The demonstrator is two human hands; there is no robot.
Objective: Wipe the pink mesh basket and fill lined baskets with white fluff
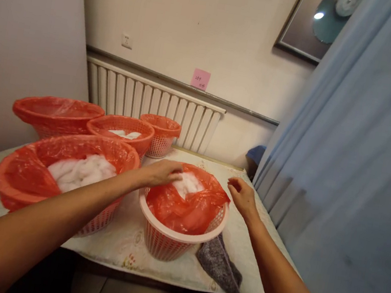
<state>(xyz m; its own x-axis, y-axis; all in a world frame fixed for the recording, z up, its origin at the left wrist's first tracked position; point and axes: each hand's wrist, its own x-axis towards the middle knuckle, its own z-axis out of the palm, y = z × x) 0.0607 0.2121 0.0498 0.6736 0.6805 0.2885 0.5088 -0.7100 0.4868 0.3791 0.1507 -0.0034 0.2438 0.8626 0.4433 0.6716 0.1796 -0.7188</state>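
Observation:
A pink perforated plastic basket (177, 236) stands on the table in front of me. Inside it is a red plastic bag (190, 212), its edge off the basket's front rim, with white fluffy material (188, 184) in its mouth. Over the basket's left back side reaches my left hand (161, 172), fingers loosely bent and apart, close to the bag's edge. My right hand (243, 197) hovers just beyond the bag's raised right corner, its fingers curled but parted. Nothing shows in either hand. A dark grey knitted cloth (221, 263) lies at the basket's lower right.
To the left stands a larger basket with a red liner (24, 174) and white fluff (82, 171). Behind it are several more red-lined baskets (57, 117). A radiator (151, 100) runs along the wall. A blue curtain (348, 141) hangs beside the table (120, 248) on the right.

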